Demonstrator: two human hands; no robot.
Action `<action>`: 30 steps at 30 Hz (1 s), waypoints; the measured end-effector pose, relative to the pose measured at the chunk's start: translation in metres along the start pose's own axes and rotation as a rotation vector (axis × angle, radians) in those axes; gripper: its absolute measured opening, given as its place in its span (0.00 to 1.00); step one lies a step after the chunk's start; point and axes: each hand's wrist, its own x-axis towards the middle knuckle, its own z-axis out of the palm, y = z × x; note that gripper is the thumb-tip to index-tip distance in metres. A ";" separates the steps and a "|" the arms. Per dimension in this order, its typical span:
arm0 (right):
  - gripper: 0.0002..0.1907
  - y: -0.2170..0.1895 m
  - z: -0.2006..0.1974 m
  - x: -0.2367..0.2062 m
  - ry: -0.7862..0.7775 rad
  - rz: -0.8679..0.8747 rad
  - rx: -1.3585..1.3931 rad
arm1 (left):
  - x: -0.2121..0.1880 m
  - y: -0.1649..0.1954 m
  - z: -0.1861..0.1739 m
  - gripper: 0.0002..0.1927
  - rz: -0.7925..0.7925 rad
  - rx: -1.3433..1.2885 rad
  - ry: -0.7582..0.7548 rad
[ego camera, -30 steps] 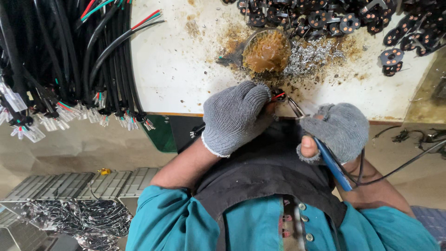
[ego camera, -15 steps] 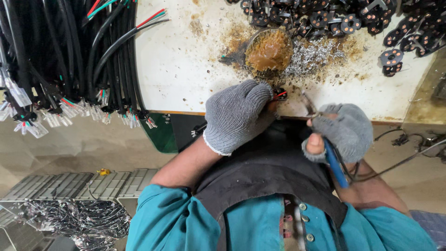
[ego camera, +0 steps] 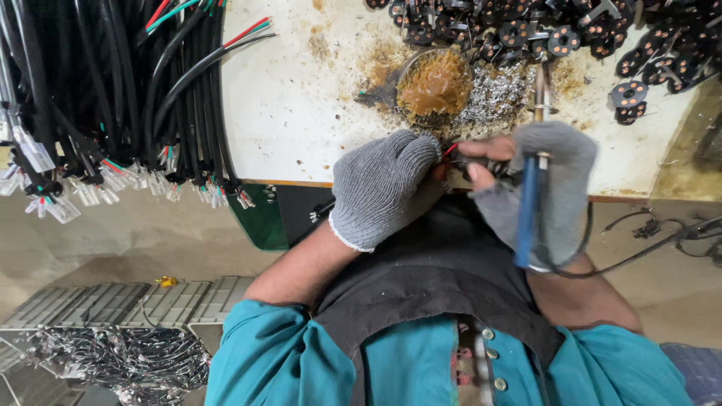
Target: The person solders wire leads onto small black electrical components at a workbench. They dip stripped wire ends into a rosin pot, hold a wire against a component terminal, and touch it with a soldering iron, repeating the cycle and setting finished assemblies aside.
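Left hand (ego camera: 383, 188): gloved, closed on a red-wired part — steadied at the table (ego camera: 301, 113) edge.
Right hand (ego camera: 541, 177): grips blue soldering iron (ego camera: 529, 203), tip toward flux dish (ego camera: 435, 84).

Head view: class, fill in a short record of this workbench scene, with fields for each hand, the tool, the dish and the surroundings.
left hand: left hand in a grey knit glove, closed around a small part with red wire ends
right hand: right hand in a fingerless grey glove, gripping the tool
tool: blue-handled soldering iron, tip pointing away towards the dish
dish: round dish of brown paste on the stained white bench
surroundings: black cable bundles hanging left; black round parts heaped at the far edge
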 end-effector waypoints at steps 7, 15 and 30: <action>0.09 0.005 -0.003 -0.007 0.088 -0.064 -0.633 | 0.001 -0.001 0.000 0.11 -0.012 -0.004 -0.020; 0.10 0.039 -0.022 -0.039 0.101 0.157 -0.172 | 0.005 -0.002 -0.005 0.13 -0.035 -0.087 -0.026; 0.31 0.015 -0.019 -0.032 -0.036 0.050 -0.083 | 0.003 0.007 -0.026 0.09 -0.164 -0.619 -0.342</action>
